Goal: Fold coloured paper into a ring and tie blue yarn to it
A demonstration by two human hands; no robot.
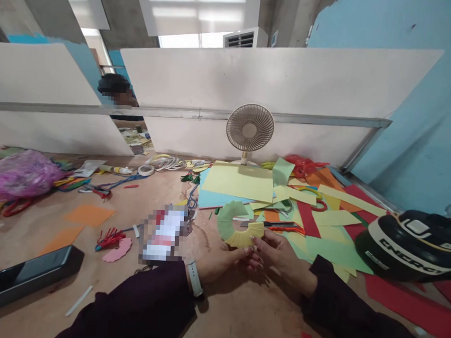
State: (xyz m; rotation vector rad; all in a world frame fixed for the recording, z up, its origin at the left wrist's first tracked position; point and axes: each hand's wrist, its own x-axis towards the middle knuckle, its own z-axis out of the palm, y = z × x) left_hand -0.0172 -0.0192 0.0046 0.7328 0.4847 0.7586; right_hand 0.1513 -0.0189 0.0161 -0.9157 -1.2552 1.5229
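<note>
Pink curled paper (117, 250) lies left of centre; at centre the left hand (220, 262) holds the green-yellow paper ring (228, 228) by its lower edge, the right hand (286, 260) pinching its right end, likely so overlapping folds don't spread.

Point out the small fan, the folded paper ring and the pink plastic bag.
Small fan (250, 128): head view, on the round grille.
Folded paper ring (225, 228): head view, on the left side of its curve.
Pink plastic bag (21, 176): head view, on its crumpled middle.
</note>
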